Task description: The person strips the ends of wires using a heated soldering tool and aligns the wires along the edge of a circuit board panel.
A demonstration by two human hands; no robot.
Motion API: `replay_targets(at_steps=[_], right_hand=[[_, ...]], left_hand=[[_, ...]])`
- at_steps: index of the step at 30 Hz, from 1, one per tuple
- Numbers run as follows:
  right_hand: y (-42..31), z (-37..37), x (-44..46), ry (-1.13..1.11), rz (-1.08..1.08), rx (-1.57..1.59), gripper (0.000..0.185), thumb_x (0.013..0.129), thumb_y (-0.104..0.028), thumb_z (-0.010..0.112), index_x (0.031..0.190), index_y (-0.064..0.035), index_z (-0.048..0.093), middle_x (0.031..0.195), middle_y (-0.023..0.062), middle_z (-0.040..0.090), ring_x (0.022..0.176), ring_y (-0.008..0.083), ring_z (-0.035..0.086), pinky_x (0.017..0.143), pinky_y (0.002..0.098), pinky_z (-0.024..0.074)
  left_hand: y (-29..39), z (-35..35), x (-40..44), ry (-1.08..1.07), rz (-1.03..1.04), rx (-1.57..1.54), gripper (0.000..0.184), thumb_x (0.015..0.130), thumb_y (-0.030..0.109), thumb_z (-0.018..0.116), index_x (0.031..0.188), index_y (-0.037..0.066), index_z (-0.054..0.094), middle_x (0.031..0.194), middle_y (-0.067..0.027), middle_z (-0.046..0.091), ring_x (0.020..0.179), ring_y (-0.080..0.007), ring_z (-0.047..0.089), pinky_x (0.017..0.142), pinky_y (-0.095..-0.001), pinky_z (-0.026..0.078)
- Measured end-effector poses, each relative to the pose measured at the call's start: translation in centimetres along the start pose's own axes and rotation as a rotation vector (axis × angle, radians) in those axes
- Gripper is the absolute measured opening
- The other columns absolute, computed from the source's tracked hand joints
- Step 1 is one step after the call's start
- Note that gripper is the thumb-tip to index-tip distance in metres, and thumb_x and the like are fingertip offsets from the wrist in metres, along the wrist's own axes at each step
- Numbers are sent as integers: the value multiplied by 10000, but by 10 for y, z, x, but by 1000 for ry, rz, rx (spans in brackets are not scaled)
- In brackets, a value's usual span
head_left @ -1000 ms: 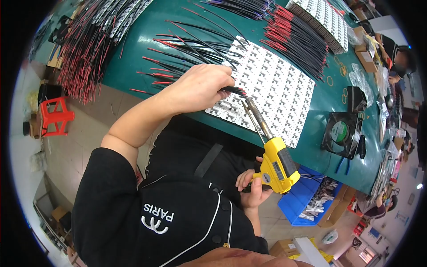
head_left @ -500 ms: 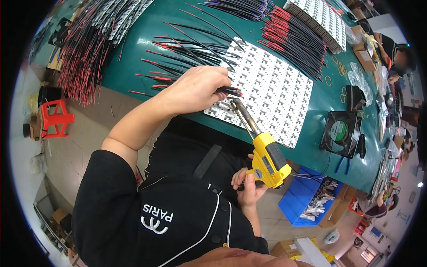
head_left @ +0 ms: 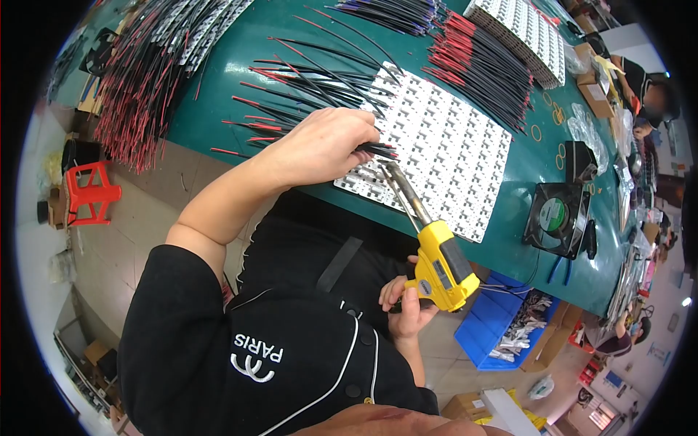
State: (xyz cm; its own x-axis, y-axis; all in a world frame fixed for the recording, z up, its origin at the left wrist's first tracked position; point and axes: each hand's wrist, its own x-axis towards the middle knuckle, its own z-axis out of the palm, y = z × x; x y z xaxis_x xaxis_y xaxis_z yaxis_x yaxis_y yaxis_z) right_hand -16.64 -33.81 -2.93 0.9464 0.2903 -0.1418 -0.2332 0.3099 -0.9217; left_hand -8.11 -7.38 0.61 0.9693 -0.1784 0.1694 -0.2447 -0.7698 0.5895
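My left hand [head_left: 327, 145] is closed, pinching black wire [head_left: 376, 150] with a red end just above the near-left part of a white panel [head_left: 451, 152]. Rows of small metal pieces cover that panel. Other black wires with red ends [head_left: 305, 87] fan out leftward from its left side. My right hand [head_left: 408, 309] grips a yellow-and-black soldering gun [head_left: 443, 265] by its handle. The gun's metal tip [head_left: 385, 166] points at the panel, close beside the wire ends at my left fingertips. Whether tip and wire touch, I cannot tell.
A pile of red-ended black wires [head_left: 138, 87] hangs off the green table [head_left: 225, 94] at left. More wires [head_left: 480, 65] and stacked white panels [head_left: 520, 33] lie behind. A fan [head_left: 556, 218] stands at right, above a blue bin [head_left: 483, 330]. Other people are at far right.
The soldering gun's body has shifted slightly right and down, with its tip still by the wire ends. My left hand is almost unmoved.
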Motion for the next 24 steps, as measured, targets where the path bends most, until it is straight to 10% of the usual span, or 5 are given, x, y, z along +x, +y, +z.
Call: replay_targets(at_steps=[16, 20, 22, 24], right_hand=[[-20, 2, 3, -20, -44, 239, 659, 868, -266, 604, 1309, 74, 250, 607, 78, 486, 438, 151, 468, 462, 296, 450], [-15, -3, 1, -69, -61, 185, 684, 901, -360, 558, 1315, 87, 247, 559, 49, 450, 389, 130, 454, 401, 262, 430], [-16, -6, -1, -79, -28, 175, 686, 894, -351, 572, 1320, 80, 252, 542, 41, 442, 378, 130, 444, 391, 261, 422], [-16, -7, -2, -86, -12, 165, 686, 887, -341, 584, 1320, 79, 258, 529, 36, 437, 372, 130, 437, 384, 259, 415]], left_hand=[[-11, -1, -5, 35, 9, -225, 124, 799, 1, 600, 916, -27, 573, 846, -139, 592, 792, -310, 596, 686, -350, 471], [2, -31, -9, 493, -118, -77, 65, 907, 44, 516, 934, -12, 534, 829, -118, 571, 744, -205, 555, 709, -284, 455], [9, -43, -17, 519, -223, -57, 85, 882, 63, 542, 937, 1, 522, 817, -162, 592, 762, -346, 592, 660, -358, 475], [16, -38, -24, 440, -190, -61, 87, 891, 44, 532, 964, 0, 516, 848, -140, 576, 749, -291, 573, 681, -308, 461]])
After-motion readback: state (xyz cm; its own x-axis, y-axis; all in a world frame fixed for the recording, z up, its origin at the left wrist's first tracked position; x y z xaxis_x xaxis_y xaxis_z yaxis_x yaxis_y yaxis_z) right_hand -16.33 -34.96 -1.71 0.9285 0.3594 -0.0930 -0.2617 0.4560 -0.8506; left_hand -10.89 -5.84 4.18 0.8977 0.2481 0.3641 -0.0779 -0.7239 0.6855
